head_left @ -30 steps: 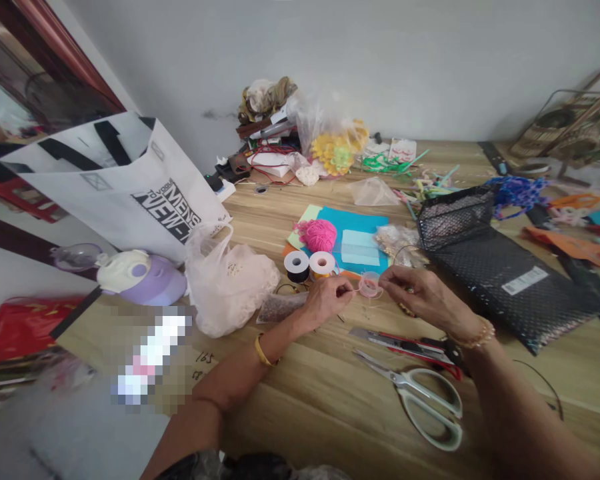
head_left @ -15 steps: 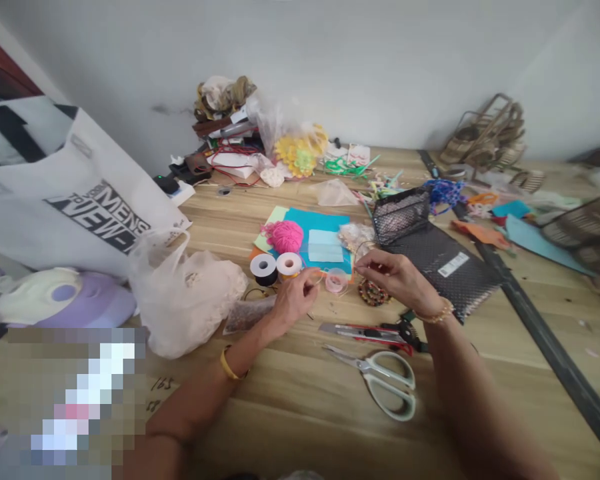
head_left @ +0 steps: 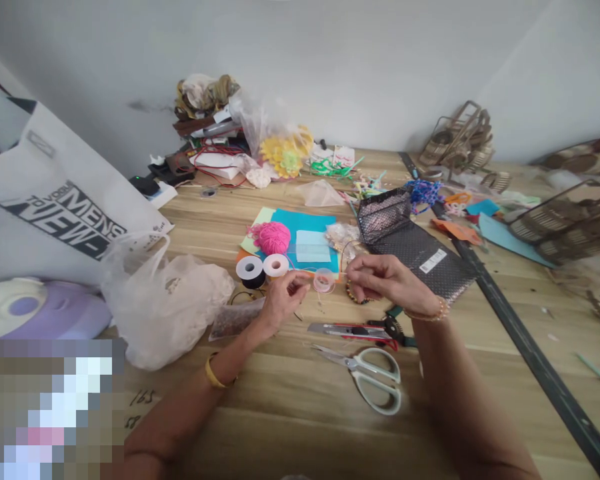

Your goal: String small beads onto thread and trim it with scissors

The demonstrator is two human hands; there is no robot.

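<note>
My left hand (head_left: 284, 298) is closed in a pinch on a thin cord (head_left: 306, 271), just right of two spools with white rims, one dark (head_left: 251, 273) and one orange-yellow (head_left: 276, 266). Opposite it, my right hand (head_left: 381, 279) pinches the other part of the cord, its fingertips partly hidden. A thin dark loop rises above those fingers. Between the hands lies a small pale-pink spool (head_left: 324, 281). A string of beads (head_left: 353, 291) sits mostly hidden beneath my right hand. Behind are a pink yarn ball (head_left: 271, 238) and blue sheets (head_left: 313, 221).
In front of the hands lie a utility knife (head_left: 347, 329), dark-handled pliers (head_left: 395, 328) and white-handled scissors (head_left: 375, 381). White plastic bags (head_left: 165, 303) stand left. A black bubble mailer (head_left: 420, 257) lies right, beside a dark strip (head_left: 535, 360). Wooden baskets (head_left: 457, 143) are at the back.
The whole scene has shifted left as the camera turned right. My right hand has come over the beads, covering more of them. Both hands keep their pinch on the cord.
</note>
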